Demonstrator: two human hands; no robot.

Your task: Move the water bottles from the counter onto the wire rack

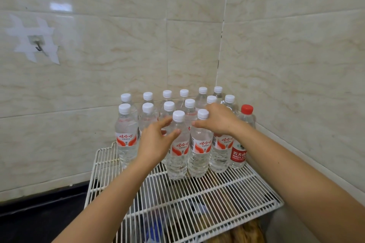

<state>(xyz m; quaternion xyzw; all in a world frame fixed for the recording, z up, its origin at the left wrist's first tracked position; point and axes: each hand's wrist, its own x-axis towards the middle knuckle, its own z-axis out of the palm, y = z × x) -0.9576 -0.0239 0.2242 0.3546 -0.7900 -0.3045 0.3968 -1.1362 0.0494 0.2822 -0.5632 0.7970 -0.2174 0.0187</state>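
Observation:
A white wire rack (207, 199) stands in the tiled corner, with several clear water bottles upright on its back half. Most have white caps and red-and-white labels. My left hand (156, 142) is at the front left bottle (177, 156), fingers spread beside its neck and thumb touching its shoulder. My right hand (219, 120) curls around the neck of the front right bottle (199, 154), just behind its cap. A red-capped bottle (240, 154) with a red label stands at the far right of the group.
Glossy beige wall tiles close in behind and to the right of the rack. A black counter (39, 213) runs at lower left. A taped wall hook (38, 45) sits on the left wall. Bags and other items lie under the rack (243, 231).

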